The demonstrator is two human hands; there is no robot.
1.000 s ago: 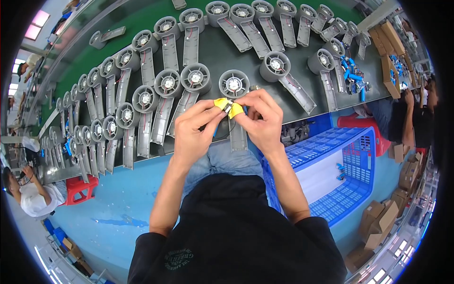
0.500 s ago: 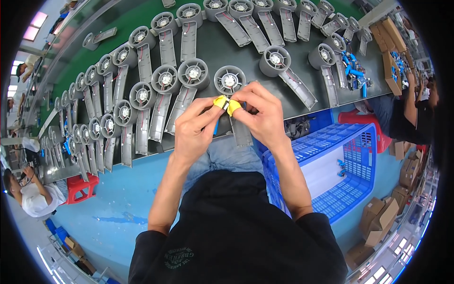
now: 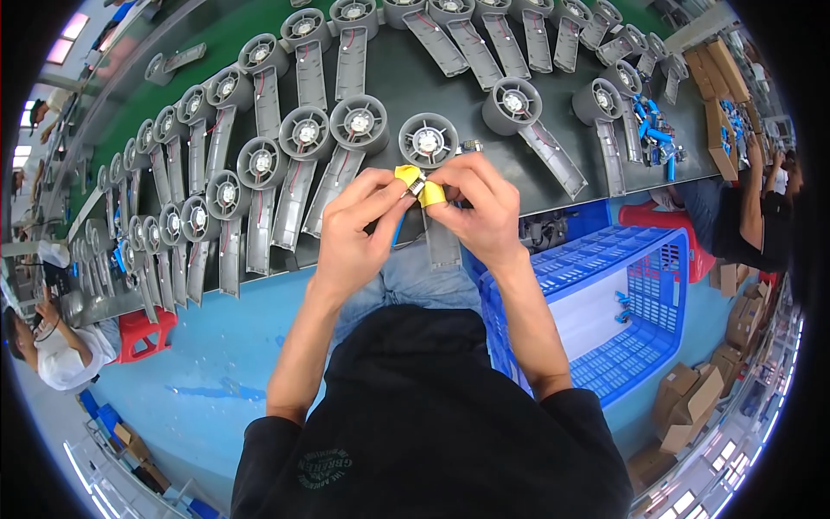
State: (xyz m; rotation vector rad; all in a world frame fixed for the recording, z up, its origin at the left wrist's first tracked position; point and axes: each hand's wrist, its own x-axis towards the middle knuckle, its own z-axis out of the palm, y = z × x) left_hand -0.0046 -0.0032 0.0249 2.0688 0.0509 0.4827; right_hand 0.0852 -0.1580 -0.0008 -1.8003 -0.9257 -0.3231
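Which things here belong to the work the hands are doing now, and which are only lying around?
In hand:
- left hand
- right hand
- small metal part between yellow-capped fingertips
- grey fan housing just behind the hands

Lying about:
- blue plastic crate
- red stool
- cardboard boxes

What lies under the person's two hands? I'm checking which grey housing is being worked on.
A grey fan housing: round head above the left hand and right hand, handle below. Its middle is covered.
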